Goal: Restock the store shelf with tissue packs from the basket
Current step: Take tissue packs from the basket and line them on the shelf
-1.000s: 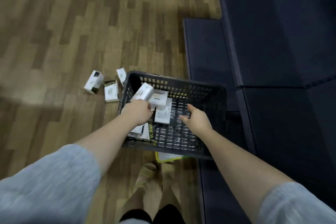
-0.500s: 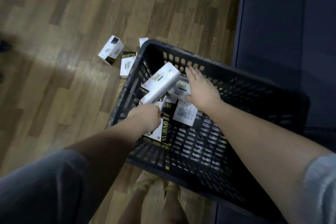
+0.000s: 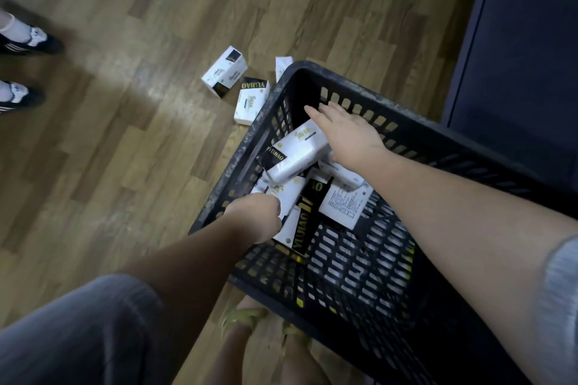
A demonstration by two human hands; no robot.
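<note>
A wood-plank floor [image 3: 125, 150] fills the room's lower view, with a dark blue shelf unit [image 3: 516, 56] seen beyond the right hand [image 3: 345, 134] and a black slotted basket [image 3: 359, 259] set beneath both hands. The right hand is spread flat, fingers straight, on a raised tissue pack [image 3: 294, 155], whose lower end is gripped by the curled left hand [image 3: 258, 216]. More packs (white and black) are lain under that grip, three loose packs [image 3: 223, 71] left of it on the floor, and a bystander's shoes [image 3: 18, 40] far left.

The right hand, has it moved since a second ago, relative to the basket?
Yes. The right hand has reached from the basket's middle toward its far-left corner, now resting on the raised tissue pack.
</note>
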